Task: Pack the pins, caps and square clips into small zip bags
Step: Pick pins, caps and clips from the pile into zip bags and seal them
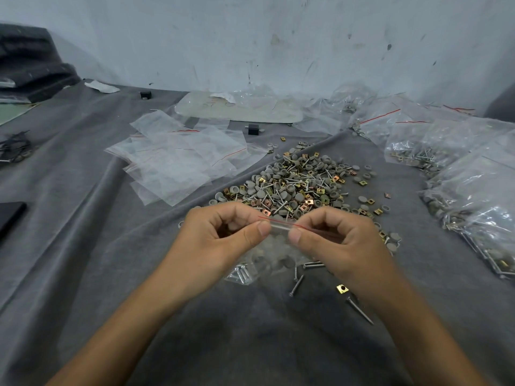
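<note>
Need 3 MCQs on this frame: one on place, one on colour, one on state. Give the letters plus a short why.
1. Where do the empty bags lie relative to the loose pile?
A. to its left
B. to its right
C. on top of it

2. What colour is the line along the zip of the held bag?
A. blue
B. red
C. green

3. How is the held bag handled?
A. it lies untouched
B. one hand holds it alone
C. both hands pinch its top edge

Answers:
1 A: the flat empty bags are spread on the cloth left of the pile.
2 B: a red line runs between the two thumbs.
3 C: the left hand and the right hand each pinch the zip edge between thumb and fingers.
</note>
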